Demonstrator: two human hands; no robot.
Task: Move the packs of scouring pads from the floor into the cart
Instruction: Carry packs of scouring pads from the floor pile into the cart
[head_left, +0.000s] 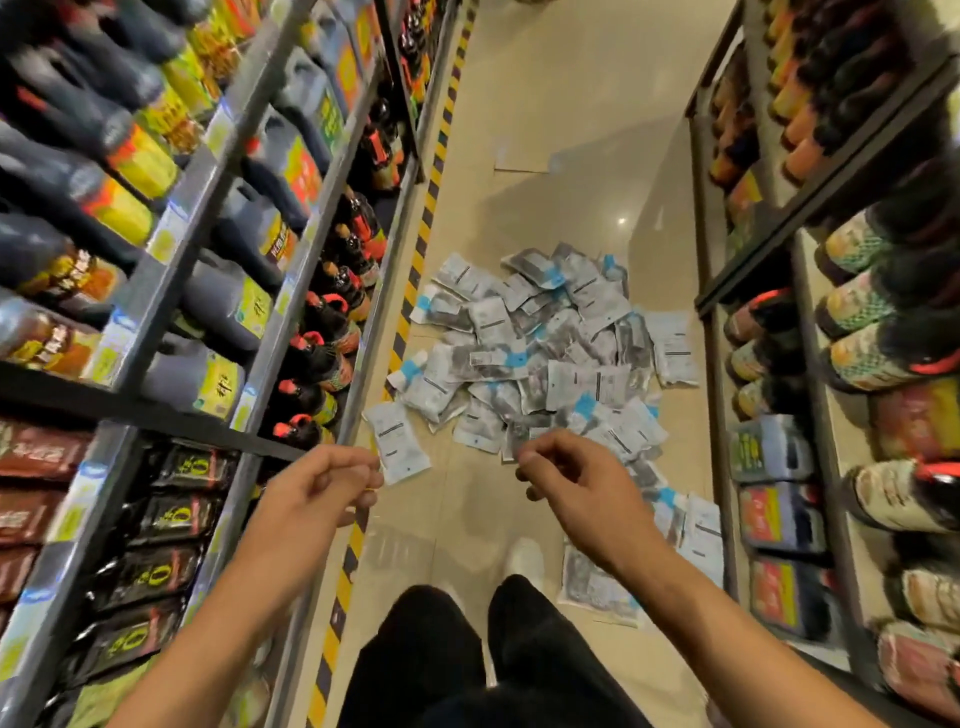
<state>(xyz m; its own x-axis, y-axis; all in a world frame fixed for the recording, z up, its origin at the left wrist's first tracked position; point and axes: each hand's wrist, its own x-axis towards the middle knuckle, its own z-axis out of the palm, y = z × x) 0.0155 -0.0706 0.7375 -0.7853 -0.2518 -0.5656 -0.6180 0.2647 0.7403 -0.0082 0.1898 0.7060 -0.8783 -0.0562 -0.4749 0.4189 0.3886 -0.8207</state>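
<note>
Two bare forearms reach out over dark trouser legs (467, 660) in a narrow store aisle, above a heap of packs of scouring pads (540, 353).

The left hand (324, 486) and right hand (566, 480) both have their fingers curled; whether either pinches the edge of a pack cannot be told through the blur. The packs, white and grey with blue corners, lie piled on the tan floor (561, 156) ahead of and beneath both hands, too many and too overlapped to count; one pack (397, 441) lies apart just beside the left fingertips, and a few more (691, 525) trail along the right shelf base. Two shelving units hem the aisle: the left shelf (171, 244) edged by a yellow-black striped strip (423, 228), the right shelf (831, 156) stocked with bottles. Open floor stretches beyond the pile.
</note>
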